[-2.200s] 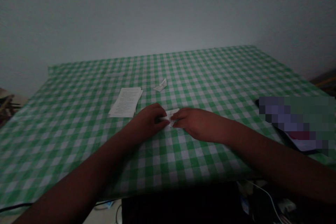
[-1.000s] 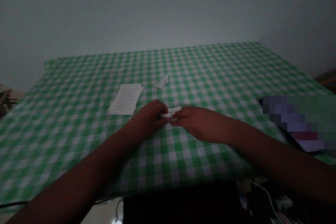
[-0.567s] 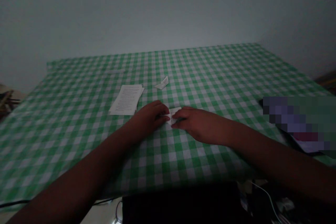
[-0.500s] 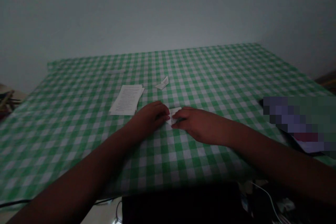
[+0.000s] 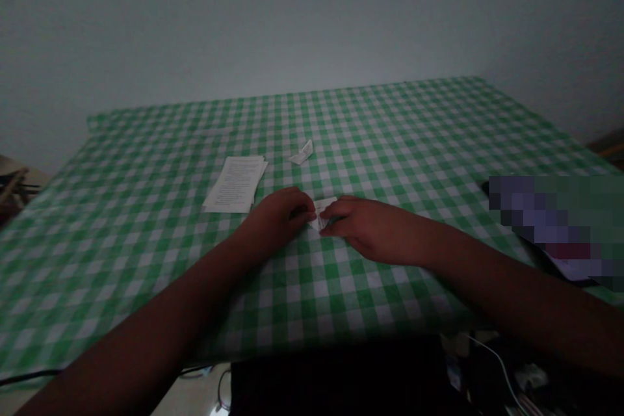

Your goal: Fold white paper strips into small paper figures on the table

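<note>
Pinching one edge of a small white folded printed paper (image 5: 324, 204), the left hand (image 5: 283, 213) had thumb and finger brought together; the right hand (image 5: 374, 229) touched it with digits slightly parted, whether gripping or only pressing I could not tell. The paper lay between them on the green-and-white checked fabric tablecloth (image 5: 312, 299).

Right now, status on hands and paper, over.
Left hand and right hand both on printed paper. Paper partly hidden. Paper stack left, apart from hands.
</note>
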Demonstrator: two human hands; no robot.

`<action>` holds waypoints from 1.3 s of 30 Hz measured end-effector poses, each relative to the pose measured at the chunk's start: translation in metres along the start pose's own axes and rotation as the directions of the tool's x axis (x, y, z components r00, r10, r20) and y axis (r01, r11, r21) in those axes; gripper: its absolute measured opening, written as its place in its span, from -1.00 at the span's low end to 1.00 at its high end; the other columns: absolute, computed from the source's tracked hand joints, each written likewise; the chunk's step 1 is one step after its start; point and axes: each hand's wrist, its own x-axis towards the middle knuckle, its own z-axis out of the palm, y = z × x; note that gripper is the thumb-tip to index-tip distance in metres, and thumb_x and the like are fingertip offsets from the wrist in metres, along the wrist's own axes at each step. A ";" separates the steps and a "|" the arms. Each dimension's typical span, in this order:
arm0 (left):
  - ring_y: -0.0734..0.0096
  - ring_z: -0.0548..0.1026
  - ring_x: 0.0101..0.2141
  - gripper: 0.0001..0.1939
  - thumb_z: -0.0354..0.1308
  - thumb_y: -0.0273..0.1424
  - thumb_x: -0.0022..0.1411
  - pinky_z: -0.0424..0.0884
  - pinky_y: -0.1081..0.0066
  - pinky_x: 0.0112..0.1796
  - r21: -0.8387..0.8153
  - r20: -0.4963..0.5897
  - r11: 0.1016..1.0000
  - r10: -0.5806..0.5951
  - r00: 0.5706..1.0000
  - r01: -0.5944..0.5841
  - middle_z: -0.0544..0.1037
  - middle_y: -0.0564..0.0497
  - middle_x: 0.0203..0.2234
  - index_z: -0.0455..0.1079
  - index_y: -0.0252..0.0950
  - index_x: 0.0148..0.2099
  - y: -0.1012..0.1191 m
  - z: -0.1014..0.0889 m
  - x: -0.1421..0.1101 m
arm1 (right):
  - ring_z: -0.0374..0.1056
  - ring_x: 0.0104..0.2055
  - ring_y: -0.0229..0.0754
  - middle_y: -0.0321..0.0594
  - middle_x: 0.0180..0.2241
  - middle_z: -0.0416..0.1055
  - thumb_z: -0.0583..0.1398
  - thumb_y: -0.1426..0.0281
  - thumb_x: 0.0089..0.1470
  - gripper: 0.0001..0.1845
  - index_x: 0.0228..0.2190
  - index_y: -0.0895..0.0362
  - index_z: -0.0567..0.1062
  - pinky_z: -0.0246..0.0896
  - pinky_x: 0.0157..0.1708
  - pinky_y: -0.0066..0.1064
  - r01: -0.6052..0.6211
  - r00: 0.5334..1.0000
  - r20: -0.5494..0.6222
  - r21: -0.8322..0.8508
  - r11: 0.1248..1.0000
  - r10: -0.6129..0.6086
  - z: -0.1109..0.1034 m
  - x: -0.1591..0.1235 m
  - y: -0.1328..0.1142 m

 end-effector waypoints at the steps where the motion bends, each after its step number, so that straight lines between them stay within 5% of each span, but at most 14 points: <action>1: 0.34 0.44 -0.30 -0.90 0.14 -0.38 0.28 0.36 0.30 -0.22 -0.001 0.000 1.000 -0.001 1.000 0.001 0.49 0.03 -0.35 0.46 -0.25 -0.26 0.000 0.000 0.000 | 0.33 0.13 -0.10 -0.03 0.04 0.46 0.07 0.66 0.15 -0.60 -0.08 0.19 0.57 0.24 0.16 -0.20 -0.004 1.000 -0.003 0.019 1.000 0.004 -0.001 0.000 0.000; 9: 0.34 0.43 -0.31 -0.89 0.15 -0.35 0.28 0.36 0.31 -0.23 -0.004 -0.018 1.000 0.001 1.000 -0.001 0.48 0.03 -0.36 0.45 -0.26 -0.25 0.002 0.001 -0.001 | 0.37 0.06 -0.16 -0.07 0.00 0.49 0.03 0.67 0.15 -0.57 -0.05 0.21 0.54 0.23 0.16 -0.25 -0.029 0.997 -0.067 0.095 0.995 0.036 -0.002 0.001 0.001; 21: 0.34 0.47 -0.28 -0.90 0.18 -0.37 0.27 0.37 0.32 -0.20 0.026 -0.013 0.999 -0.031 0.999 0.031 0.47 0.02 -0.34 0.51 -0.26 -0.26 0.003 -0.001 0.000 | 0.30 0.11 0.02 0.04 0.07 0.39 0.10 0.66 0.11 -0.52 0.03 0.17 0.53 0.31 0.06 -0.14 -0.036 0.999 0.003 -0.087 0.996 0.036 0.007 -0.001 -0.002; 39: 0.31 0.50 -0.19 -0.81 0.27 -0.28 0.24 0.42 0.27 -0.07 0.076 0.031 0.997 0.005 1.000 -0.008 0.50 -0.03 -0.20 0.58 -0.22 -0.13 0.004 -0.008 -0.007 | 0.34 0.07 -0.10 -0.06 0.01 0.43 0.03 0.72 0.07 -0.50 -0.01 0.19 0.46 0.28 0.10 -0.18 -0.139 0.984 -0.100 0.099 0.985 0.149 0.007 0.002 -0.001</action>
